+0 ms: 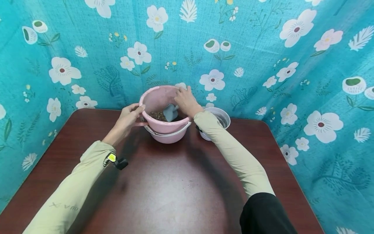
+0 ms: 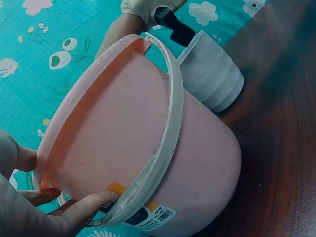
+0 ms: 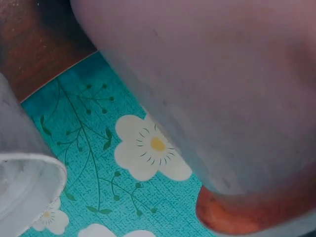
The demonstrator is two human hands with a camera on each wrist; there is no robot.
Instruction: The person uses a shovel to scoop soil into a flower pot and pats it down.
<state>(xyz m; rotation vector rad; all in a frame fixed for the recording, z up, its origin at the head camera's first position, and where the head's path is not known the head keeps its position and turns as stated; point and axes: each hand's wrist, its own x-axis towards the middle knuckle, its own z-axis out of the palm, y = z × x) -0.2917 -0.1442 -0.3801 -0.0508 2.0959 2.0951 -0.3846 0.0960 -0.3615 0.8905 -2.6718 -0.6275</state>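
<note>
Head view: the left hand (image 1: 128, 116) pinches the left rim of a round pink plastic bucket (image 1: 168, 138) at the frame's centre; the right hand (image 1: 187, 102) grips its upper-right rim. Even pressure should steady the smooth blue-grey scoop (image 1: 170, 113) and loose brown granules (image 1: 157, 115) inside. A pale grey round pot (image 1: 226, 117) sits right of centre.

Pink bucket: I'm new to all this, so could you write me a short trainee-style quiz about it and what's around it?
1. In the head view, where is the pale container?
A) left of the pink bucket
B) right of the pink bucket
C) inside the pink bucket

2. True or false: nothing lies inside the pink bucket.

3. Fill in: a white ____ curves across the bucket's outer wall.

Key:
1. B
2. False; a blue-grey scoop lies inside.
3. handle
</note>
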